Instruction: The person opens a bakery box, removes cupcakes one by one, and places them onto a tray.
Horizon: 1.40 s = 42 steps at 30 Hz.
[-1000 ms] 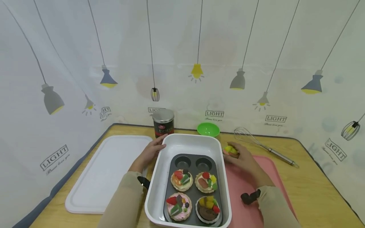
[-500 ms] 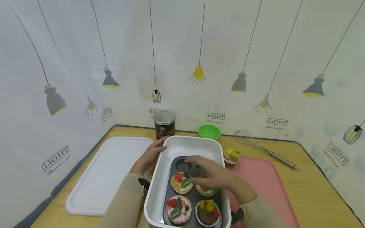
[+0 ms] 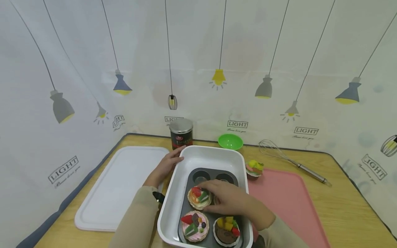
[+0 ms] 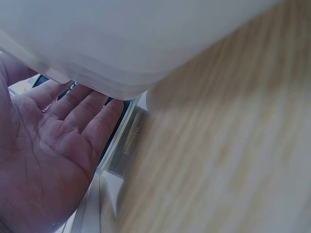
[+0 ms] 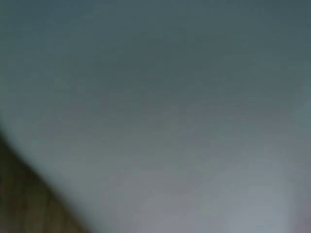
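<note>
Reaching round the fruit tart point(image 3: 198, 198) in the tin point(image 3: 212, 176), your right hand point(image 3: 227, 198) may hold it; I can't tell. It looks light, soft: pinch its crust point(image 3: 192, 206). Your left hand point(image 3: 165, 168), fingers straight, touches the tub point(image 3: 214, 156).

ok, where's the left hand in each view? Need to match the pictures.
Head: left hand just left of center, in the lower half, fingers at the far left corner of the white tray.
Left wrist: lower left, palm showing, fingertips partly behind a white wall.
Right wrist: can't be made out; a blurred grey surface fills most of it.
Shared landmark: the white tray, center-bottom in head, apparently that wall in left wrist.
</note>
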{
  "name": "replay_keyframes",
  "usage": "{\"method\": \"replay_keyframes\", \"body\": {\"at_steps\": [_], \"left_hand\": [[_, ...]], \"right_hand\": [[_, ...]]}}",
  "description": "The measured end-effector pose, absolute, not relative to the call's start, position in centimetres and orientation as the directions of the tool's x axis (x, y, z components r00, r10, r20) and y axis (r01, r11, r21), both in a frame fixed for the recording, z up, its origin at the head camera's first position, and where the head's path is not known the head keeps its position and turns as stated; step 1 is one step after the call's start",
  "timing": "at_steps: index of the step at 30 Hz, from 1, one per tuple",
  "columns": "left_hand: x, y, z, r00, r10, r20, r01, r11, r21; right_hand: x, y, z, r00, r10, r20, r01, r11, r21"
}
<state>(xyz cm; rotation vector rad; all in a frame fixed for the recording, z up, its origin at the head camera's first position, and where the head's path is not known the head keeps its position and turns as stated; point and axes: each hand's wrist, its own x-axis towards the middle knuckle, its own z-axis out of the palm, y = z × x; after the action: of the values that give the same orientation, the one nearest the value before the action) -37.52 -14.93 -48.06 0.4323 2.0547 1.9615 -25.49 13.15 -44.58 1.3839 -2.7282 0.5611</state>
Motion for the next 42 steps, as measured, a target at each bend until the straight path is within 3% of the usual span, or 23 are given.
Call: {"method": "replay_keyframes", "body": {"at_steps": [4,20,27,42], "left_hand": [[-37.5,-14.8,-48.0,-0.920,0.391,0.017,0.035,0.039,0.999],[-37.4,-14.9,-47.9,-0.950,0.309,0.038,0.059,0.060,0.996],[-37.4,-14.9,-47.9,-0.961,0.276,0.031,0.056,0.086,0.995],[-36.6,-14.7,-46.4,-0.939,0.341,0.031,0.052,0.052,0.997]], "right_hand": [[-25.2,13.2,-44.4,-0.584,-0.785,0.207,-0.808,0.536,-0.245],[-25.3,13.3,-44.6,-0.508,-0.817,0.273,-0.860,0.462,-0.218],[-25.4,13.4,-44.6,-0.522,-0.810,0.268,-0.850,0.467,-0.243],[-25.3,13.4,-44.5,-0.529,-0.806,0.266,-0.846,0.474,-0.245]]}}
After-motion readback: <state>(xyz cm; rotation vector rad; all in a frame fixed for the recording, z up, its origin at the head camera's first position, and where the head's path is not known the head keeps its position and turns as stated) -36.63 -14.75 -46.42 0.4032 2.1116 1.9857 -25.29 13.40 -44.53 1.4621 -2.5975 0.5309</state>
